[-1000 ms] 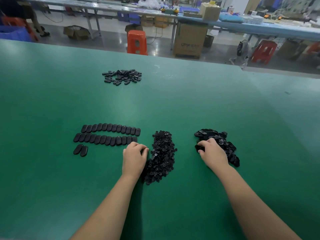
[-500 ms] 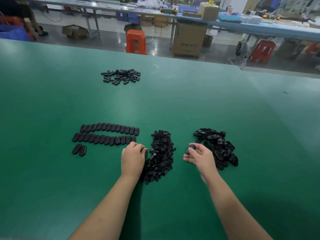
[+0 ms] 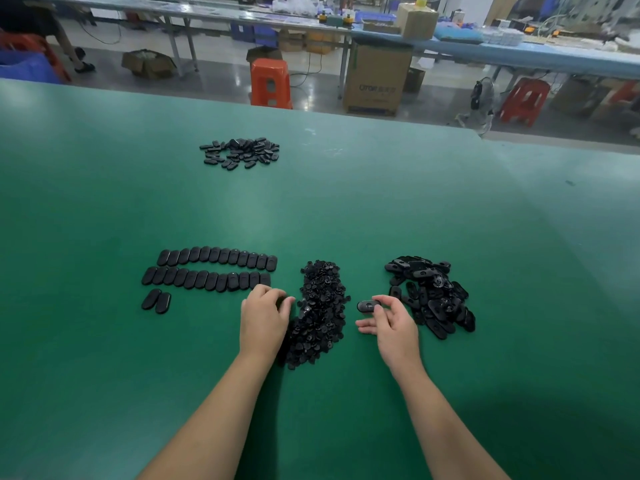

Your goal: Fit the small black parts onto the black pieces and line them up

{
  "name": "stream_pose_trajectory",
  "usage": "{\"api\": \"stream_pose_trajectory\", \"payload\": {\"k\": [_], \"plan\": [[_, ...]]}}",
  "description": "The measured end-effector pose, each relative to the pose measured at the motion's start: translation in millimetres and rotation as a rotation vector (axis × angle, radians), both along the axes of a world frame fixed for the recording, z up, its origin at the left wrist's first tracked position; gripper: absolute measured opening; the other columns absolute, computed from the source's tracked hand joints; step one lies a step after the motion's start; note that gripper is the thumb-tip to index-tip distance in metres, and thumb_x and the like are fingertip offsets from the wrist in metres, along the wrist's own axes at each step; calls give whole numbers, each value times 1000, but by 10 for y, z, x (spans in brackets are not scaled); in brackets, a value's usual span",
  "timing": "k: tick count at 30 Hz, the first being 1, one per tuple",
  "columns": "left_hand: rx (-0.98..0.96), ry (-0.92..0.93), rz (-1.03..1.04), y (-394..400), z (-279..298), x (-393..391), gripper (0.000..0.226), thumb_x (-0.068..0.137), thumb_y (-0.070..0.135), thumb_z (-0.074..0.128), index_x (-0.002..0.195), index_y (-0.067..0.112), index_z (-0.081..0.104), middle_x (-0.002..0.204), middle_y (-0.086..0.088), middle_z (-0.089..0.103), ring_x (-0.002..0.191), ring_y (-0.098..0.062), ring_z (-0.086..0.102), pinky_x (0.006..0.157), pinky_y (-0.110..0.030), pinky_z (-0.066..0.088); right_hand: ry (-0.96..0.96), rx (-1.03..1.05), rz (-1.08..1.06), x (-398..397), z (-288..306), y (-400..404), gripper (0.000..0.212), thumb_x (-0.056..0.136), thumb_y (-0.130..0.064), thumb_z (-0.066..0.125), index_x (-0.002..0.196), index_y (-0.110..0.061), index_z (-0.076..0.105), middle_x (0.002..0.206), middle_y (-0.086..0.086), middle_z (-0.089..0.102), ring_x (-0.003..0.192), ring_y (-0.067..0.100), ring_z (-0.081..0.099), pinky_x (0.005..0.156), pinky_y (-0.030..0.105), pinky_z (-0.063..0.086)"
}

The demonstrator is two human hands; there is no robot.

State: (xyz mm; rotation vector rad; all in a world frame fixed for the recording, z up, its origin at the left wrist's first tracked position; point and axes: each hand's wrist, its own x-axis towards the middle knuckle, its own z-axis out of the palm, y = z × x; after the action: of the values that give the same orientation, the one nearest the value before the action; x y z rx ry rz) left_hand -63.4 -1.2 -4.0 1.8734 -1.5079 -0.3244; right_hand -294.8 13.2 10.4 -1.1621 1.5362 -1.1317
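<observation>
Black oval piece (image 3: 366, 306) pinched in right hand (image 3: 393, 325); left hand (image 3: 264, 315) curled beside knobbly small-parts heap (image 3: 320, 313), grip unclear

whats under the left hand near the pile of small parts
The left hand lies curled on the green table at the edge of the pile of small parts. Its fingers cover whatever it may be picking.

on the table (image 3: 450, 209), lined-up rows (image 3: 211, 270) lie left of the small-parts heap (image 3: 320, 313), the loose pieces pile (image 3: 433, 294) right.
</observation>
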Motion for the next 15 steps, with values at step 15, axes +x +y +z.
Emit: {"api": "stream_pose_trajectory", "payload": {"k": [15], "plan": [[34, 96, -14, 21, 79, 2, 13, 98, 23, 63, 86, 23, 56, 72, 13, 62, 65, -11, 60, 62, -35, 53, 198, -82, -33, -38, -29, 33, 16, 97, -25, 67, 88, -22, 55, 70, -1, 57, 53, 6, 53, 51, 17, 46]]}}
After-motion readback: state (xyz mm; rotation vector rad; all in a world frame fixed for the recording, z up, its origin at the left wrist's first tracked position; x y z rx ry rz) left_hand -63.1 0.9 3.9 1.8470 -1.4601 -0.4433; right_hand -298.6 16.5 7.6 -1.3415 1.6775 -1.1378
